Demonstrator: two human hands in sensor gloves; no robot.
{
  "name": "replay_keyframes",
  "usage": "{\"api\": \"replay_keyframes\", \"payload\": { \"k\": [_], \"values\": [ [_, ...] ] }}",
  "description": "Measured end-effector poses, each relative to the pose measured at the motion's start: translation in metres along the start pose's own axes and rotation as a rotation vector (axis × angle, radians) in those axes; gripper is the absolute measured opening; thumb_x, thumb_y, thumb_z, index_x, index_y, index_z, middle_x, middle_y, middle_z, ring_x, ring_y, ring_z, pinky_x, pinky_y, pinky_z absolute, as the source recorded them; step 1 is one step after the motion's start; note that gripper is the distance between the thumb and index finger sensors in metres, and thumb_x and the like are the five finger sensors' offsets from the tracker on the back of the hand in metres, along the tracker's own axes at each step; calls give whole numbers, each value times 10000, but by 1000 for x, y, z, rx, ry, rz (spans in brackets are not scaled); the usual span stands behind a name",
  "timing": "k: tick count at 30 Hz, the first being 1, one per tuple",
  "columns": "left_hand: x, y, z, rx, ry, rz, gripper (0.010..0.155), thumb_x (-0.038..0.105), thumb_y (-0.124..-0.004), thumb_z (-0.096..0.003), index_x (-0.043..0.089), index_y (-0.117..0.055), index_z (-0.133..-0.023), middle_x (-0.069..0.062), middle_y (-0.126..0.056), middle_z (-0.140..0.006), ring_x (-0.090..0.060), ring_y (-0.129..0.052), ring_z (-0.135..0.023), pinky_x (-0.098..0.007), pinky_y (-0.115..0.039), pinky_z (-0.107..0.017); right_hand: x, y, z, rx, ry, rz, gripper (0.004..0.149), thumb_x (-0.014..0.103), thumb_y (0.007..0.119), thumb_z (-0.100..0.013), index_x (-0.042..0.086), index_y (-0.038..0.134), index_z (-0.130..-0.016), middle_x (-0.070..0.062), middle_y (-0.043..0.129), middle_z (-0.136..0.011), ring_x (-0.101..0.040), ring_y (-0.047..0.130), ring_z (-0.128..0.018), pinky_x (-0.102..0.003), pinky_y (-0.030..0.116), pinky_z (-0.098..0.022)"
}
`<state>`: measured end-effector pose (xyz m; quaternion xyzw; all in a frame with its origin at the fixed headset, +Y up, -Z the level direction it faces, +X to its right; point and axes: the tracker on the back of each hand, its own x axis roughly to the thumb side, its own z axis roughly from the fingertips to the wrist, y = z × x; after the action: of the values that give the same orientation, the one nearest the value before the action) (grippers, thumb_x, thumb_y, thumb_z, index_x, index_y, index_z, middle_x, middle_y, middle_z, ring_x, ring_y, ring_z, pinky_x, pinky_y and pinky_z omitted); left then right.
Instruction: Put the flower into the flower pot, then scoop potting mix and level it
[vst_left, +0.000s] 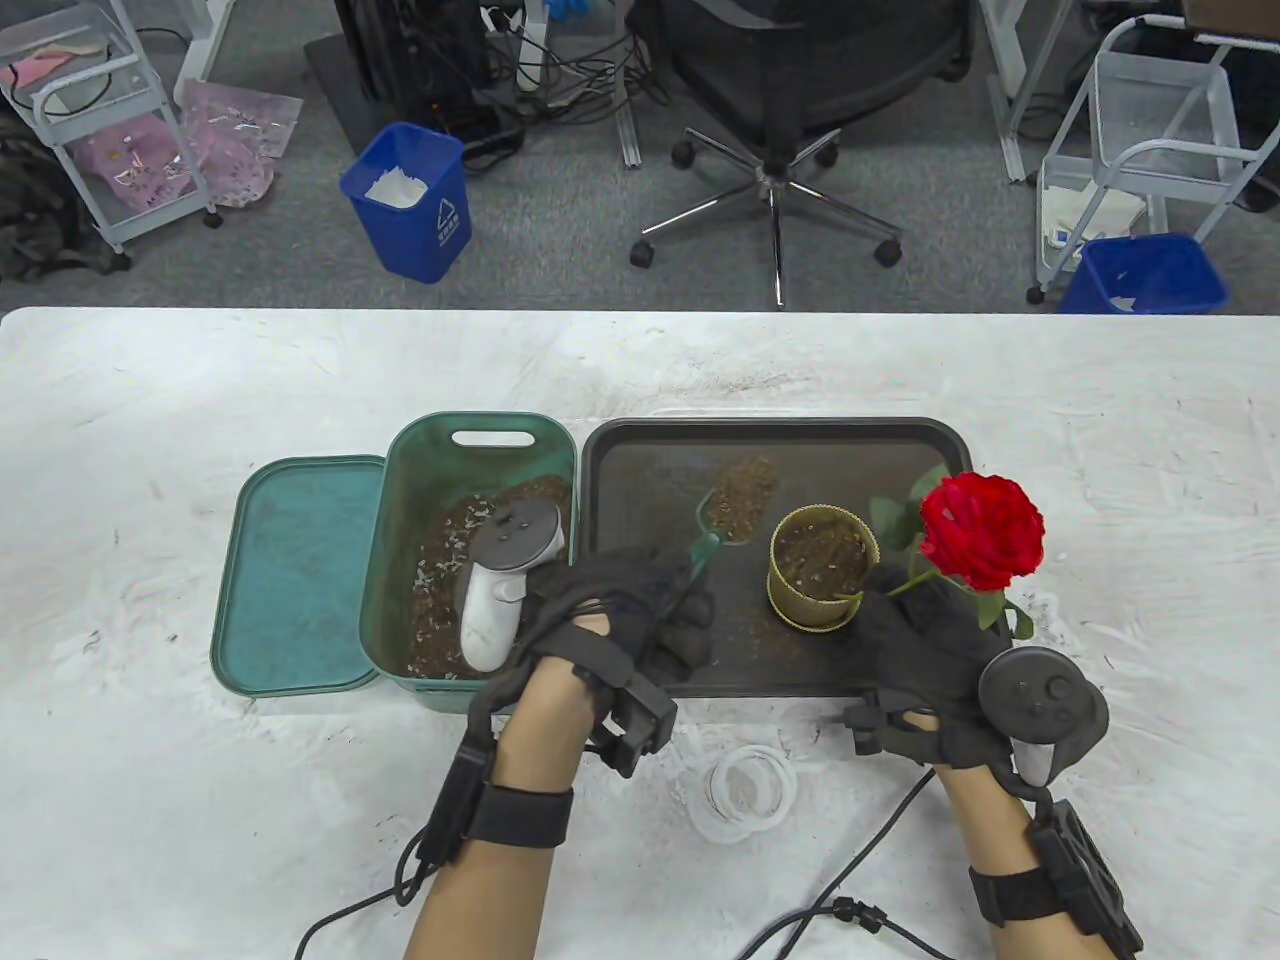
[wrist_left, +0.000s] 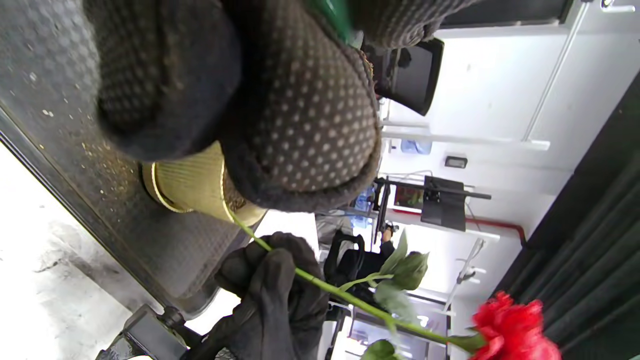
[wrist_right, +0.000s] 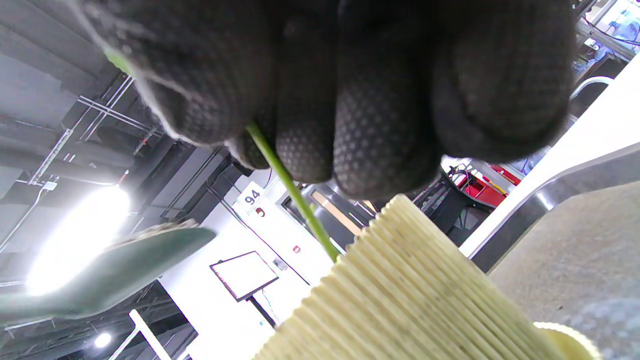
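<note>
A red rose (vst_left: 982, 530) leans to the right with its green stem (wrist_left: 350, 298) reaching into the ribbed yellow flower pot (vst_left: 823, 566), which stands on the dark tray (vst_left: 640, 450). My right hand (vst_left: 925, 640) pinches the stem (wrist_right: 290, 185) just outside the pot's rim (wrist_right: 400, 280). My left hand (vst_left: 640, 610) grips the handle of a green scoop (vst_left: 735, 505), whose blade carries brown potting mix and hovers left of the pot. Potting mix lies in the green bin (vst_left: 470, 560).
The bin's teal lid (vst_left: 300, 570) lies flat at its left. A clear plastic ring (vst_left: 745, 790) sits on the white table (vst_left: 1100, 450) between my wrists. Glove cables trail off the near edge. Beyond the table are an office chair (vst_left: 790, 110) and blue waste bins (vst_left: 410, 200).
</note>
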<state>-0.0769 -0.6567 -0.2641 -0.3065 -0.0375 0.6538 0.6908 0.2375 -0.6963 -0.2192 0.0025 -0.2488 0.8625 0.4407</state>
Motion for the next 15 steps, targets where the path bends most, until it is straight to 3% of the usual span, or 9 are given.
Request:
{"api": "replay_keyframes", "payload": {
  "k": [7,15],
  "values": [
    [-22,-24,-31,34,25,-99,556,413,-646,-487,27,-666,-887,-12,-946,-617,-46,-1109,-184,-245,-991,-192,0,0,0,0,0,0,373,316,872,-350,185,913,-696,-128,1016,-631,-338,1050,-390,-499,932,-270],
    [-13,-33,-33,166,3,-350,555,416,-713,-480,11,-723,-860,-31,-983,-566,-32,-1066,-53,-230,-970,-93,0,1,0,-1,-2,1,373,316,871,-350,185,913,-697,-129,1015,-631,-339,1048,-391,-498,932,-271]
  ]
}}
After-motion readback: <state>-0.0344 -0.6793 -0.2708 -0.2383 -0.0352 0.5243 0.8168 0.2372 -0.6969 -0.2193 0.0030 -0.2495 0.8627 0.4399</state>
